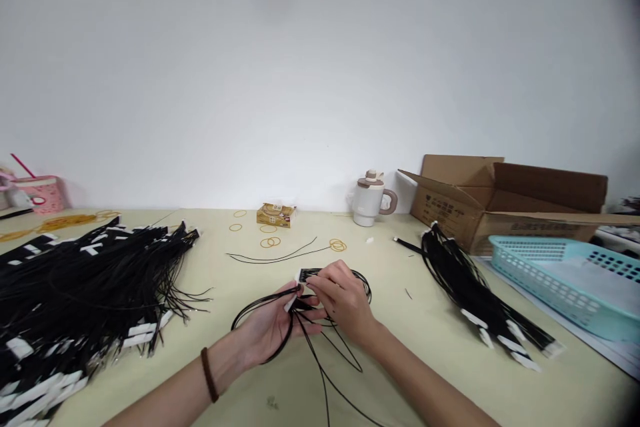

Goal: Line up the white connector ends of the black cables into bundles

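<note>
My left hand (273, 330) lies palm up at the middle of the table, fingers curled round a small bundle of thin black cables (305, 320) with white tags. My right hand (343, 300) sits just right of it, fingers pinched on the same bundle near its white-tagged ends. Loops of the cables hang out below and behind both hands. A brown band is round my left wrist.
A large pile of black tagged cables (85, 287) covers the left. A smaller bundle (470, 287) lies right, beside a blue basket (565, 280) and a cardboard box (500, 203). Rubber bands (270, 241), a small box (276, 214) and a white mug (367, 200) stand behind.
</note>
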Demonstrator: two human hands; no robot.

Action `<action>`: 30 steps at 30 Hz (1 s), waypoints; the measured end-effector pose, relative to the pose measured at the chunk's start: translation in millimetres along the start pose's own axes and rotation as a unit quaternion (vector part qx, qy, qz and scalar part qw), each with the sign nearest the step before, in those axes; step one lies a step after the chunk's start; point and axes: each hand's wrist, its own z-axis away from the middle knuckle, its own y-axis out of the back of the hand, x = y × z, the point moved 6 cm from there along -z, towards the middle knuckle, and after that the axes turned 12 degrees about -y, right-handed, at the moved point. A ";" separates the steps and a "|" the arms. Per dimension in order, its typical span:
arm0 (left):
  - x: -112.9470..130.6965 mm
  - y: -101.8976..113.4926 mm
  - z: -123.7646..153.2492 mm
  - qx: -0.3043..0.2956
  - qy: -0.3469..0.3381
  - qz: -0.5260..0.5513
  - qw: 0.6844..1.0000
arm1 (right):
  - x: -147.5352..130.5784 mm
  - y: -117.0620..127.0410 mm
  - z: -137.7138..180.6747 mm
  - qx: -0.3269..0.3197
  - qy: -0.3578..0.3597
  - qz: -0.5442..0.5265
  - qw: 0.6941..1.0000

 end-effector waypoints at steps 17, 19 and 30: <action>-4.3 -4.0 0.9 0.005 -0.008 0.013 1.000 | -2.4 -7.2 6.1 -0.006 0.005 -0.027 1.000; -2.4 -2.4 -0.4 0.017 -0.017 0.032 0.999 | -3.0 -7.0 5.3 -0.010 -0.011 -0.056 0.998; 21.8 -2.9 -3.3 0.013 -0.057 0.034 0.998 | 7.5 -4.7 -3.9 -0.045 -0.257 -0.232 0.937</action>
